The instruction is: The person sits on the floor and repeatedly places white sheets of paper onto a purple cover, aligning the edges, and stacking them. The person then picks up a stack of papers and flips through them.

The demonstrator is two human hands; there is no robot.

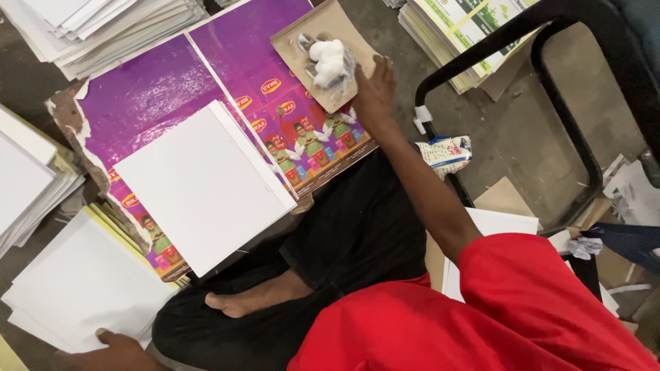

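Observation:
My right hand (pixel 375 89) reaches forward to a brown cardboard scrap (pixel 295 42) that carries a lump of white paste (pixel 328 58). Its fingertips touch the lump's edge and it holds nothing. The scrap lies on a purple printed sheet (pixel 158 96) spread on the floor. A white board (pixel 203 185) rests on that sheet, just past my crossed legs in black trousers. At the bottom left, my left hand (pixel 113 350) grips the near corner of a stack of white sheets (pixel 82 282), thumb on top.
More stacks of white sheets lie at the far left (pixel 24 178) and top left (pixel 103 27). Printed sheets are piled at the top right (pixel 454 34). A black metal chair frame (pixel 550 89) and a small packet (pixel 445 151) stand to the right.

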